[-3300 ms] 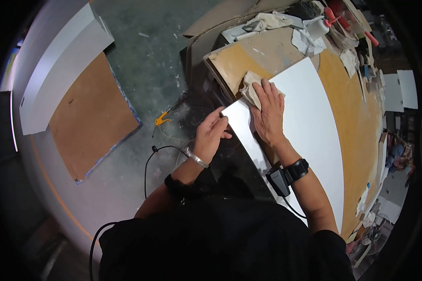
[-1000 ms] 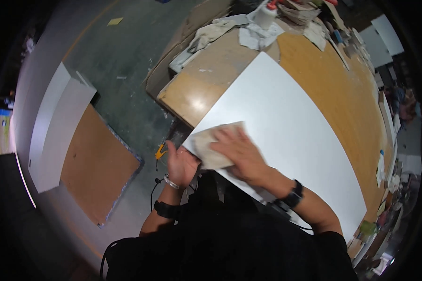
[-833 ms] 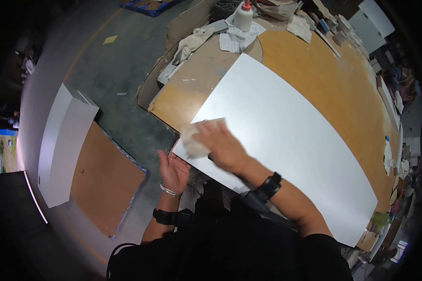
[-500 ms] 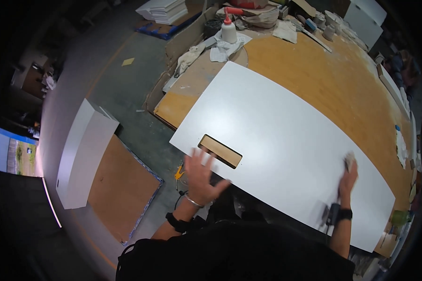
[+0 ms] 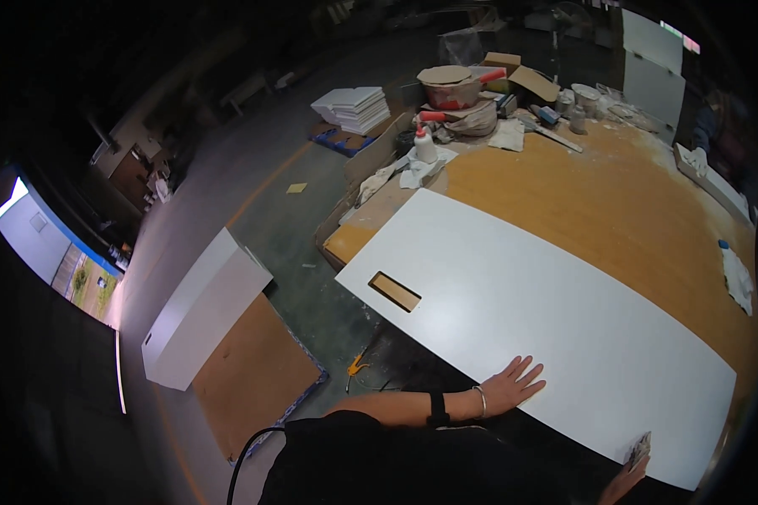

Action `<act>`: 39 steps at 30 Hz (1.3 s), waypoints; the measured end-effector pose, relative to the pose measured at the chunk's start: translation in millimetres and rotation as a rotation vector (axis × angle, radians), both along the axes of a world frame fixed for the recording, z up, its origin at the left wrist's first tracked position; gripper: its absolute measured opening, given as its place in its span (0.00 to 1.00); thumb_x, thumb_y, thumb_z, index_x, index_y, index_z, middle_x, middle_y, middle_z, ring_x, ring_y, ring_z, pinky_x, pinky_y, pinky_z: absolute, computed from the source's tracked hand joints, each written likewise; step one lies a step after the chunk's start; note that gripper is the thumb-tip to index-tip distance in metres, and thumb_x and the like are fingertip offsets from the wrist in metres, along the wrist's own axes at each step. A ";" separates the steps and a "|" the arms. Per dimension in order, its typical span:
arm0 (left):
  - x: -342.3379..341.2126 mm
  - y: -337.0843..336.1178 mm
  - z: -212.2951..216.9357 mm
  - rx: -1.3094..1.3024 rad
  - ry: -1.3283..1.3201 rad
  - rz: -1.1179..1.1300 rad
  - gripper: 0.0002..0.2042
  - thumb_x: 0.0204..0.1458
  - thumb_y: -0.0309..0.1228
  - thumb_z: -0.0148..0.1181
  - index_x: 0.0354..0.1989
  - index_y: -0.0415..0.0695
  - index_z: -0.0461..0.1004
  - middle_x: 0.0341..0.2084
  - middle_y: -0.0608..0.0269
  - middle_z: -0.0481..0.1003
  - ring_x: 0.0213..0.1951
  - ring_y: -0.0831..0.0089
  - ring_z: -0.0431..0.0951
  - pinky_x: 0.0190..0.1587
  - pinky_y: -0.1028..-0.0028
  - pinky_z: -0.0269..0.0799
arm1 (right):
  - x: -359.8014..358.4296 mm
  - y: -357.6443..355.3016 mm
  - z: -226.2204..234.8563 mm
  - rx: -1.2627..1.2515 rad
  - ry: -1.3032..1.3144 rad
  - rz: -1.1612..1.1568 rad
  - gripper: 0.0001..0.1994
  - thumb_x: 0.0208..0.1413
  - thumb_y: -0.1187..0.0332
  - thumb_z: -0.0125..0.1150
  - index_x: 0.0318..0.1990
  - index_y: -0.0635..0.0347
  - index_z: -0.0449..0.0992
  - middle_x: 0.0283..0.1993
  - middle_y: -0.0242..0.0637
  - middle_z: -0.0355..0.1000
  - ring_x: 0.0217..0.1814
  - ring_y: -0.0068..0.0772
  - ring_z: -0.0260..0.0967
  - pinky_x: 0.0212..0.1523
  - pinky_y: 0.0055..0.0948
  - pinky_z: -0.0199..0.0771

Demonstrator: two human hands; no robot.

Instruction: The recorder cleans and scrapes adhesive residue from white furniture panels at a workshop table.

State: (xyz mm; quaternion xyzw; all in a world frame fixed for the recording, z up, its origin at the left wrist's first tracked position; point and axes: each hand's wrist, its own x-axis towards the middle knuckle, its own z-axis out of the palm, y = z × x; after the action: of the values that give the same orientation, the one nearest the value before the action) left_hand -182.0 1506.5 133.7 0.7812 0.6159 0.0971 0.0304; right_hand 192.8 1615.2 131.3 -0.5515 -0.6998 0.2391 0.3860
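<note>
A large white panel (image 5: 514, 295) lies slanting across the worktable, with a dark-edged rectangular cutout (image 5: 395, 291) near its left end. My left hand (image 5: 514, 387) rests flat by the panel's near edge, fingers spread, nothing in it. At the panel's near right end, my right hand (image 5: 627, 480) is closed on a small grey-white pad (image 5: 639, 449) held against the surface. Whether that pad is folded cloth or sanding material cannot be made out. Part of the right hand is cut off by the dark lower rim.
The yellow-brown worktable (image 5: 556, 189) holds a white bottle with a red cap (image 5: 425, 146), a red tub (image 5: 449, 88) and rags. A co-worker's gloved hand (image 5: 696, 160) touches a pale board at far right. On the floor at left are white panels (image 5: 206, 311) and a brown board (image 5: 257, 370).
My left hand has moved right, from near the cutout to the panel's near edge. My right hand and its pad have come nearer to me. The view has tilted up.
</note>
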 end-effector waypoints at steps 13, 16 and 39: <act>-78.1 107.8 286.1 0.139 -0.164 -0.014 0.13 0.38 0.22 0.59 0.37 0.43 0.74 0.25 0.53 0.76 0.29 0.60 0.78 0.33 0.71 0.71 | 3.8 36.8 62.0 0.218 0.044 -0.561 0.19 0.59 0.64 0.45 0.52 0.69 0.64 0.45 0.46 0.68 0.46 0.38 0.64 0.50 0.32 0.59; -79.4 133.0 305.8 0.250 -0.130 0.150 0.15 0.40 0.25 0.61 0.40 0.38 0.71 0.30 0.51 0.75 0.35 0.59 0.76 0.39 0.69 0.69 | -11.1 36.4 84.7 -0.038 0.417 -0.411 0.19 0.60 0.61 0.45 0.51 0.68 0.64 0.43 0.41 0.69 0.44 0.31 0.64 0.47 0.28 0.62; 47.7 358.4 269.5 0.599 0.138 0.321 0.20 0.52 0.46 0.49 0.22 0.40 0.65 0.21 0.52 0.66 0.30 0.54 0.66 0.35 0.63 0.57 | 271.5 394.9 -13.3 -0.072 0.758 -0.592 0.17 0.56 0.66 0.44 0.51 0.64 0.62 0.47 0.40 0.65 0.49 0.30 0.62 0.50 0.28 0.61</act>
State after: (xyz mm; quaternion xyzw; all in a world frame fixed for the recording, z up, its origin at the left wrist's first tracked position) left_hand -134.3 1864.9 403.2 0.6532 0.6759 0.2238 -0.2575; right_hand 464.3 2010.1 118.0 -0.6142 -0.3140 0.3270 0.6459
